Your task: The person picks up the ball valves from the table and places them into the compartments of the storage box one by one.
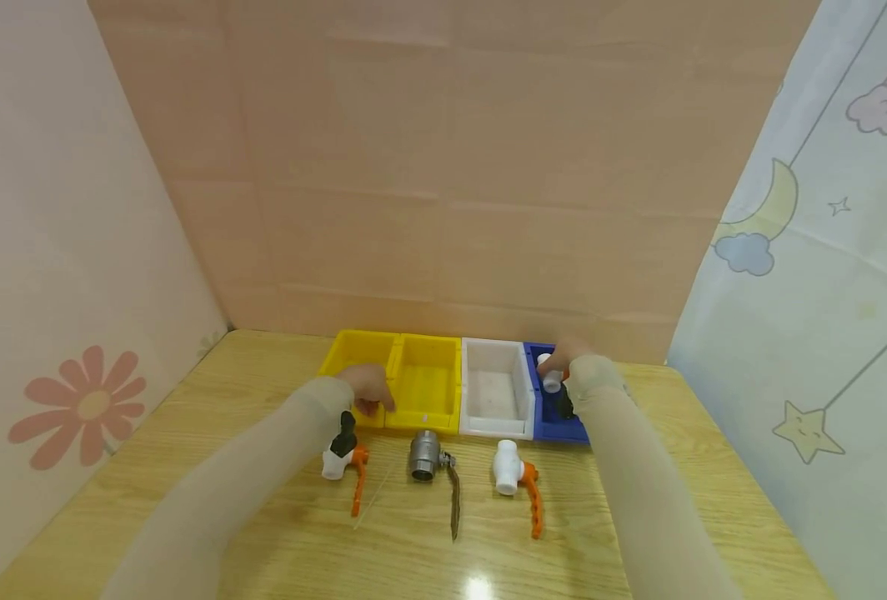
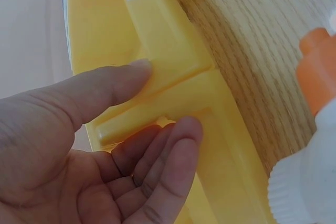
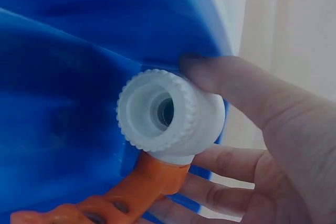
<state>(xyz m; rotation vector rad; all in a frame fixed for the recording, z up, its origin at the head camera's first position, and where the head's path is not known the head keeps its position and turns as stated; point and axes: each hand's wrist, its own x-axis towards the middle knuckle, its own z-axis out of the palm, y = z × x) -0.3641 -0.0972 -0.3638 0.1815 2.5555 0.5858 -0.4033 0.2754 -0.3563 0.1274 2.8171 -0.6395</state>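
Observation:
At the far right, my right hand (image 1: 569,352) holds a white plastic ball valve (image 3: 170,114) with an orange handle (image 3: 163,174) inside the blue bin (image 1: 559,428). The thumb lies along the valve's body while the other fingers are partly hidden behind it. My left hand (image 1: 369,387) is over the divider between the left yellow bin (image 1: 364,342) and the second yellow bin (image 1: 423,379). Its thumb and loosely bent fingers are apart with nothing between them; whether they touch the divider I cannot tell.
In front of the bins lie a white valve with an orange handle (image 1: 358,483), a metal ball valve (image 1: 424,456) with a long lever, and another white valve (image 1: 507,468). A white bin (image 1: 496,392) stands between yellow and blue. A thin stick (image 1: 373,498) lies on the wooden table (image 1: 301,550).

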